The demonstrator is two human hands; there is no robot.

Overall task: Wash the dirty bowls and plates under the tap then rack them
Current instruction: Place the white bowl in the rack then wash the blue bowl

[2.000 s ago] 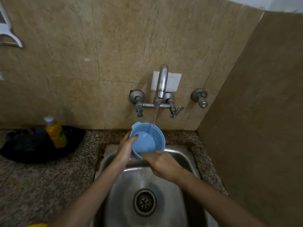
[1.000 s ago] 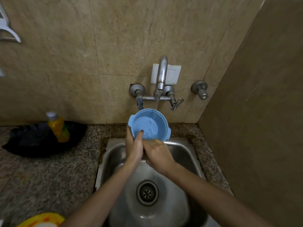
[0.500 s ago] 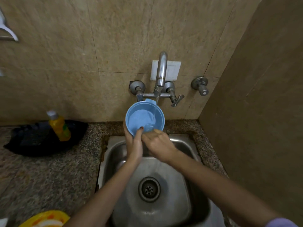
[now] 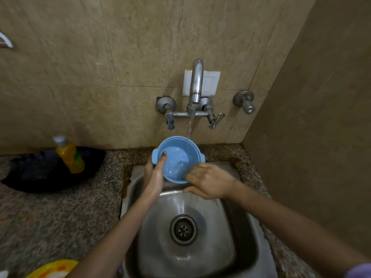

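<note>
A small blue bowl (image 4: 176,157) with two side tabs is held tilted toward me under the tap (image 4: 196,85), over the back of the steel sink (image 4: 236,243). A thin stream of water falls onto its far rim. My left hand (image 4: 154,177) grips the bowl's left side, thumb inside the rim. My right hand (image 4: 208,180) is at the bowl's lower right edge, fingers curled against it. A yellow and orange plate (image 4: 52,268) shows at the bottom left corner.
An orange dish-soap bottle (image 4: 69,154) stands in a black pan (image 4: 30,177) on the speckled granite counter (image 4: 60,213) to the left. Tiled walls close the back and right side. A separate valve (image 4: 245,102) sticks out right of the tap.
The bowl has sunk a little below the tap and turned, so its side tabs now show left and right. Both hands stayed on it. My view drifted slightly.
</note>
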